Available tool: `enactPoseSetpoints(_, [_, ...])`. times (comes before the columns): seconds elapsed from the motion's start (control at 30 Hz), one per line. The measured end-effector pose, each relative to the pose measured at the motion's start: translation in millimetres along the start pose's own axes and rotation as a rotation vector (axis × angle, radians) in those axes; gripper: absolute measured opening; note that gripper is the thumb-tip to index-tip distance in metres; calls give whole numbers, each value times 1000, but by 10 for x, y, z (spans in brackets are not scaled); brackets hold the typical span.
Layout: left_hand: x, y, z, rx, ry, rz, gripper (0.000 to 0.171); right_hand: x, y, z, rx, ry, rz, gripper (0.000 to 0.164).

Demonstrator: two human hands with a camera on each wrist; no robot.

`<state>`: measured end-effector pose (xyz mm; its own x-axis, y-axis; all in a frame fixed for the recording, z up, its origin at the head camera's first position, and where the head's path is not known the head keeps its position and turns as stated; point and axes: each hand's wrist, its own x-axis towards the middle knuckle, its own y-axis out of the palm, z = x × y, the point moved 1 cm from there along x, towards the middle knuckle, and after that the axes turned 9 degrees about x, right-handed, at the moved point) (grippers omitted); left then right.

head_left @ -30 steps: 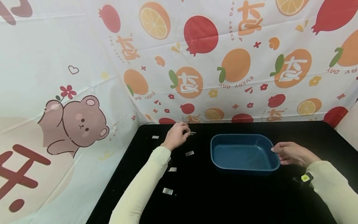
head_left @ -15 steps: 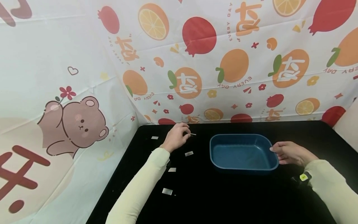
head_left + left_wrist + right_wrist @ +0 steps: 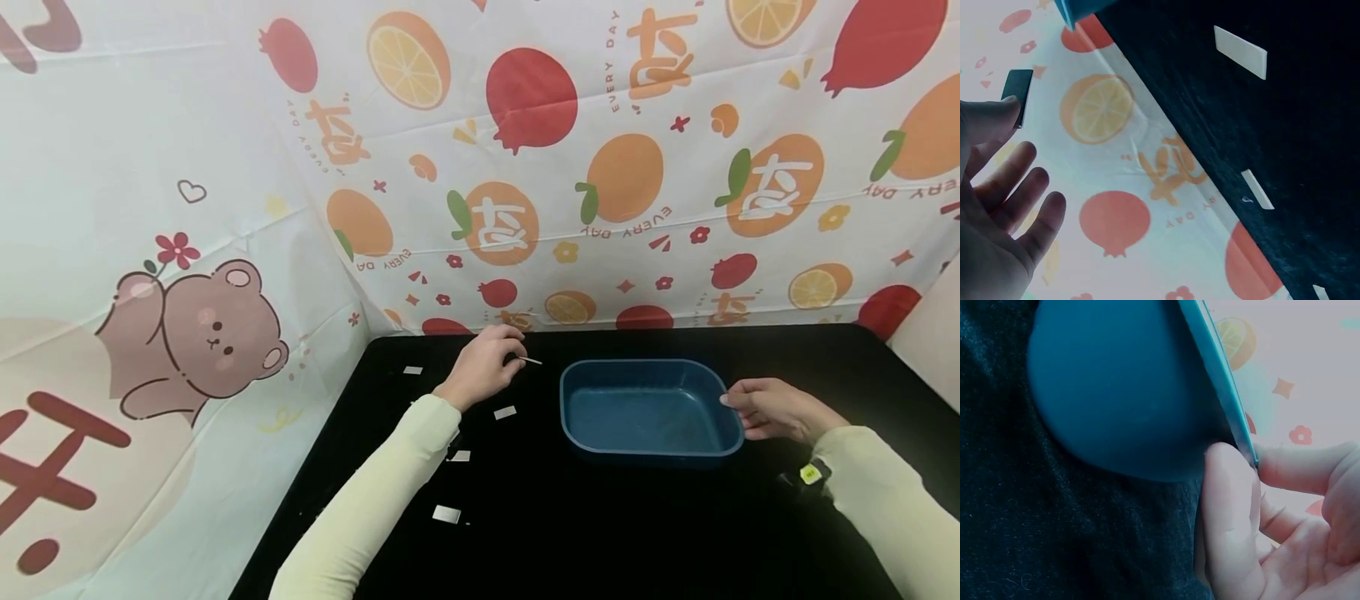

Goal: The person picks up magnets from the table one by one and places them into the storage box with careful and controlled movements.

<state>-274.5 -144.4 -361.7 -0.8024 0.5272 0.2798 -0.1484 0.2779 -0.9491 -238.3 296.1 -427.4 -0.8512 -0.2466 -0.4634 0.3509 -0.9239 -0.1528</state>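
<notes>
My left hand (image 3: 486, 365) pinches a small thin rectangular plate (image 3: 530, 360) between thumb and index finger. In the left wrist view this plate (image 3: 1018, 94) looks dark, and the other fingers (image 3: 1044, 228) are spread loosely. The plate is beside the left end of a blue plastic basin (image 3: 648, 454), apart from it. At the basin's right end my right hand (image 3: 783, 410) grips the rim. The right wrist view shows the thumb and a finger on either side of that rim (image 3: 1225, 394). No plates show in the basin.
Several more small pale plates lie on the black cloth left of the basin: a far one (image 3: 412, 370), a middle one (image 3: 506, 412) and a near one (image 3: 447, 514). Fruit-printed fabric (image 3: 555, 208) hangs behind the table's far edge.
My left hand has moved slightly right toward the basin with the plate pinched in it. The right hand keeps its grip on the rim; the head view has shifted a little.
</notes>
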Motion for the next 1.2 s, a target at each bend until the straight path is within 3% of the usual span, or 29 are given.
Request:
enactPoseSetpoints(0.5, [147,-56,-349,54,127,-34,10,12,6,-22,-2,-7,3,23])
enactPoseSetpoints(0.67, [209,-89,-437,90,134,-37,10,7,1,-24,-2,-8,4,24])
enactPoseSetpoints(0.93, [311,-132,-573,114,135,11,11,-2,-2,-25,4,-2,3,24])
enactPoseSetpoints(1.2, [390,-139,-694,137,179,54,13,10,0,-28,8,6,10,21])
